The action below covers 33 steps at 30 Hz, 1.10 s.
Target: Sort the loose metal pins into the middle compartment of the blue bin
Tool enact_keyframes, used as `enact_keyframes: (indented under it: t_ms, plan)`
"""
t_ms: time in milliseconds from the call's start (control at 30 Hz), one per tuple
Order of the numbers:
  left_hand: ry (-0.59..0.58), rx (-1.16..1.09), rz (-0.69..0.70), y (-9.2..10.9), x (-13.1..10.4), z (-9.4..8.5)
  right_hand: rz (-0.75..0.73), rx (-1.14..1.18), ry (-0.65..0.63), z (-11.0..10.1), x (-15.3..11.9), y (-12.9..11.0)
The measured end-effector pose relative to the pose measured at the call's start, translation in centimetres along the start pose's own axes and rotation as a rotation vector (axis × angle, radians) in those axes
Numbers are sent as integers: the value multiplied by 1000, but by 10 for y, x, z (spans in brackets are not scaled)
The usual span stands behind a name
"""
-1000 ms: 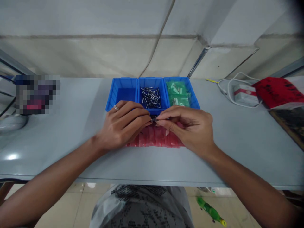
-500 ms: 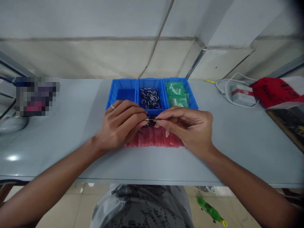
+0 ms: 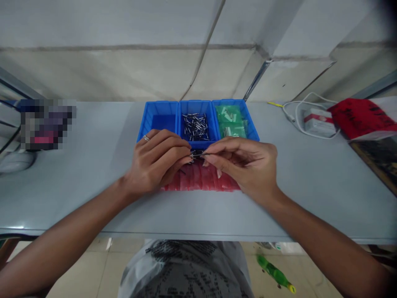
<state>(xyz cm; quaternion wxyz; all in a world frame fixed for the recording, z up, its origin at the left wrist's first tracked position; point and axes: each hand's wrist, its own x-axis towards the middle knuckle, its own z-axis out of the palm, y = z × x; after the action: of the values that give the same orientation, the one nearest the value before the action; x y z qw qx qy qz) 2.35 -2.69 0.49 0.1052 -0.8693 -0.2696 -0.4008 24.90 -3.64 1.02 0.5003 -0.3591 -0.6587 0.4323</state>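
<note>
A grey table (image 3: 319, 182) stretched wide beneath the left hand (image 3: 159, 159) and right hand (image 3: 251, 165)! Three blue bins (image 3: 164, 109) stood just beyond them, red plastic packets (image 3: 203, 178) right below. Both hands pinched tight, and there it was between their fingertips: a slim dark rod (image 3: 199, 155), one end in each grip!

Dim light; soft shadow on table (image 3: 96, 128) left of blue bins (image 3: 164, 122), pixelated patch (image 3: 48, 126) farther left. Corner dark, far right beyond bins. Small parts (image 3: 194, 155) at my fingertips (image 3: 211, 159) blurred.
</note>
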Motion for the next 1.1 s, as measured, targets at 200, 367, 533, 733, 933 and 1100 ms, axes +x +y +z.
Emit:
enact_keyframes:
  t_ms: [200,367,533,733,933,1100]
  plan:
    - [-39,-3,20,0,0,-1,18,30,-13,0,0,1]
    - [-11,44,-99,-2,-2,-1,106,98,56,-2,7,7]
    - [-47,111,-176,-6,-3,0,32,-42,16,-11,12,12]
    - [-82,125,-167,-7,-4,3,-359,-811,-462,-8,7,24]
    - [-88,144,-152,-7,-5,4,-402,-848,-457,-3,7,33]
    - [-82,132,-137,-8,-5,4,-392,-765,-379,-7,7,28]
